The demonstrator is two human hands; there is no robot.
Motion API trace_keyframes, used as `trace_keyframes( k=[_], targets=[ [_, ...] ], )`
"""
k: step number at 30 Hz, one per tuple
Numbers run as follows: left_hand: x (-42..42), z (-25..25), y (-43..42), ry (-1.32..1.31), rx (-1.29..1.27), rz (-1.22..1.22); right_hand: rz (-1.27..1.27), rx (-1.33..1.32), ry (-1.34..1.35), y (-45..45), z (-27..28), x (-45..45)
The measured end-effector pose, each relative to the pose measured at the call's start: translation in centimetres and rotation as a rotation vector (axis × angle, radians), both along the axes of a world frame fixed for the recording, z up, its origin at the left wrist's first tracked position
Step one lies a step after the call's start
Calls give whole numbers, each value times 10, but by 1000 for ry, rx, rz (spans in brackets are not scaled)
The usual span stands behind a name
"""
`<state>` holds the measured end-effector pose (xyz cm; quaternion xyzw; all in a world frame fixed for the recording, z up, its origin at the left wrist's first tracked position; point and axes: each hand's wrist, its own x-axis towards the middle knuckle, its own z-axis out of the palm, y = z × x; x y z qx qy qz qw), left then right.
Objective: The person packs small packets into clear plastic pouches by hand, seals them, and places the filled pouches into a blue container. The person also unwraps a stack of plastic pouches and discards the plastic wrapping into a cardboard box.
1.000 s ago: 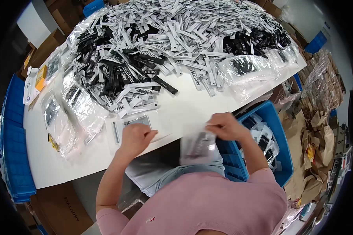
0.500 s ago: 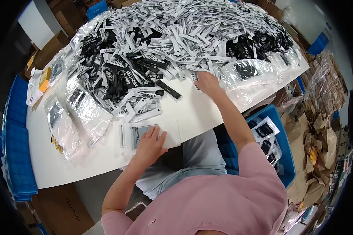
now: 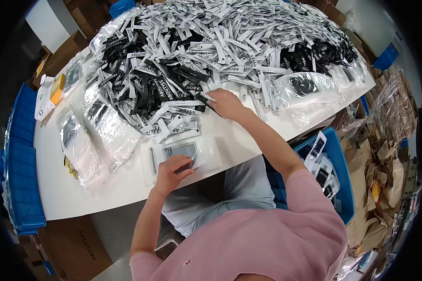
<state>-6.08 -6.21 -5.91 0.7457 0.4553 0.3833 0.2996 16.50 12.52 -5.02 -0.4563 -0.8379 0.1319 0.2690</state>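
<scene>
My left hand (image 3: 172,173) is at the front of the table, its bent fingers touching the top clear bag (image 3: 206,152) with a grey printed card (image 3: 183,151); a gap shows between thumb and fingers. Farther up, my right hand (image 3: 226,104) is closed on the end of a black stick packet (image 3: 210,104) beside the pile. White stick packets (image 3: 239,42) and black ones (image 3: 147,91) with ABOUTYES lettering are heaped over the back of the white table (image 3: 70,199).
Clear plastic bags (image 3: 110,133) lie at the left and more bags (image 3: 309,86) at the right. A blue bin (image 3: 344,187) with filled pouches stands by my right side. Blue trays (image 3: 26,164) line the left edge. Brown paper (image 3: 375,196) lies beyond the bin.
The filled bag has left my right hand, which moved up to the packets, then left onto a black one. My left hand came down onto the bags, and its fingers have since bent.
</scene>
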Motion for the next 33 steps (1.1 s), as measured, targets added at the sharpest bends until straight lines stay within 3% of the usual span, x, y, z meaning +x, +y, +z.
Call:
trace_keyframes(
  k=[4, 6, 8, 9, 12, 15, 20, 22, 23, 25, 27, 28, 30, 32, 33],
  targets=[
    [7, -1, -3, 13, 99, 76, 14, -20, -471, 5, 9, -25],
    [11, 1, -8, 86, -52, 264, 40, -33, -514, 5, 4, -18],
    [16, 1, -6, 49, -53, 273, -37, 185, -274, 6, -11, -5],
    [17, 2, -4, 17, -51, 280, -37, 187, -278, 4, -8, 0],
    [17, 2, -3, 6, -42, 286, -144, -33, -135, -6, -4, 15],
    [18, 2, -2, -18, -44, 287, -275, -180, 512, -21, -8, 26],
    [19, 4, 6, -172, -176, 349, -324, -326, 582, -46, -1, 28],
    [20, 7, 10, -224, -230, 395, -190, -271, 892, -69, 23, 25],
    [19, 9, 12, -175, -221, 404, -122, -53, 946, -74, 11, 22],
    [22, 16, 14, -126, -207, 409, -35, -140, 884, -91, -5, 15],
    [35, 26, 14, -45, 87, 436, -24, -283, 802, -94, -23, 17],
    [40, 27, 16, -47, 95, 441, -16, -155, 700, -94, -11, 17],
    [49, 27, 11, 60, 367, 389, -22, -43, 600, -105, 6, 14],
    [54, 40, 14, 154, 443, 331, 10, -462, 854, -108, 26, 5],
    [54, 42, 17, 252, 596, 247, 14, -458, 853, -107, 37, 6]
  ],
)
